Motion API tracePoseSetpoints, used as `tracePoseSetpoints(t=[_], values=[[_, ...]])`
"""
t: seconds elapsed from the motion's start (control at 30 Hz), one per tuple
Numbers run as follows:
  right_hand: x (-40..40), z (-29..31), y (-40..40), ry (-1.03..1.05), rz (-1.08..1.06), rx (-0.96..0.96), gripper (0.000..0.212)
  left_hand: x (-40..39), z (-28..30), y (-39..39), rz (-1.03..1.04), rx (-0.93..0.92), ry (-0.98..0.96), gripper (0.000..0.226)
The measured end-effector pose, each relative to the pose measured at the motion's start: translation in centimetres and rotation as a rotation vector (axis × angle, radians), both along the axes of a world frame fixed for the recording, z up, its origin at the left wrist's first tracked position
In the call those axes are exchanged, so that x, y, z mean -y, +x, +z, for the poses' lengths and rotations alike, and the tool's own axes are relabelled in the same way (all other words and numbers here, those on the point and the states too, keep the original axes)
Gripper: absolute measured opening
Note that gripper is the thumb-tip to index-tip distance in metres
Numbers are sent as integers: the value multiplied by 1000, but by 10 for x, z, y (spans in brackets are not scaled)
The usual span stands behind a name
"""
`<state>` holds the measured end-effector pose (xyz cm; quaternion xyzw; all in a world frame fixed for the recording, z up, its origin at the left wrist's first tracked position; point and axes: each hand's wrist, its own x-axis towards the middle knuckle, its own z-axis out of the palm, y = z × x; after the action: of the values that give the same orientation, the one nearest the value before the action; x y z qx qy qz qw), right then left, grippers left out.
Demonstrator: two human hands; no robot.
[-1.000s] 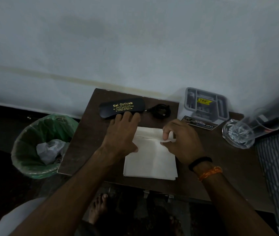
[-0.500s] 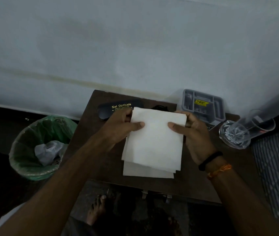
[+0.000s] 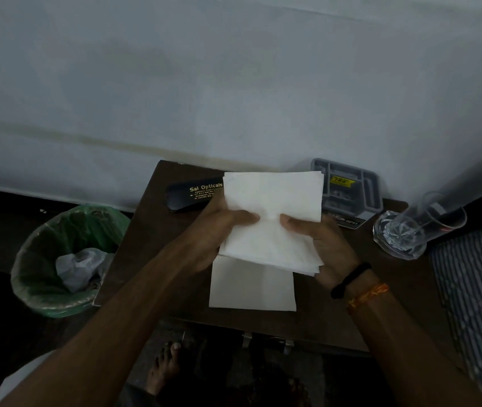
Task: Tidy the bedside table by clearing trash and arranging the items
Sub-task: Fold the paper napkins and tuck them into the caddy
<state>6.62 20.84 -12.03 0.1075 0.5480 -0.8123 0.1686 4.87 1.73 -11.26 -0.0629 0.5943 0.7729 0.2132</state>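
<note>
Holding tissues | left hand clamped | right hand clamped | above table

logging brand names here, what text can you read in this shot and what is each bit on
"Sai Opticals": gold print on the black glasses case; the smaller lines beneath it are too small to read.
Yellow sticker in the grey organizer: dark print, too blurred to read.
Card under the organizer: ends in what looks like "OPEL"; the rest is unreadable.
</note>
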Motion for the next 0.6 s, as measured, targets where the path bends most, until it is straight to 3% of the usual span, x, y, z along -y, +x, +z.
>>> tracePoseSetpoints(t=[0.17,0.3,0.6], values=[[-9,5,0,87,155,-3,48,5,-1,-5,41,-39,-43,61],[-12,5,-1,136,140,-9,54,5,0,-7,56,-83,-50,54],[-12,0,-6,-23,30,79,42,14,-8,-11,-58,131,-145,41]])
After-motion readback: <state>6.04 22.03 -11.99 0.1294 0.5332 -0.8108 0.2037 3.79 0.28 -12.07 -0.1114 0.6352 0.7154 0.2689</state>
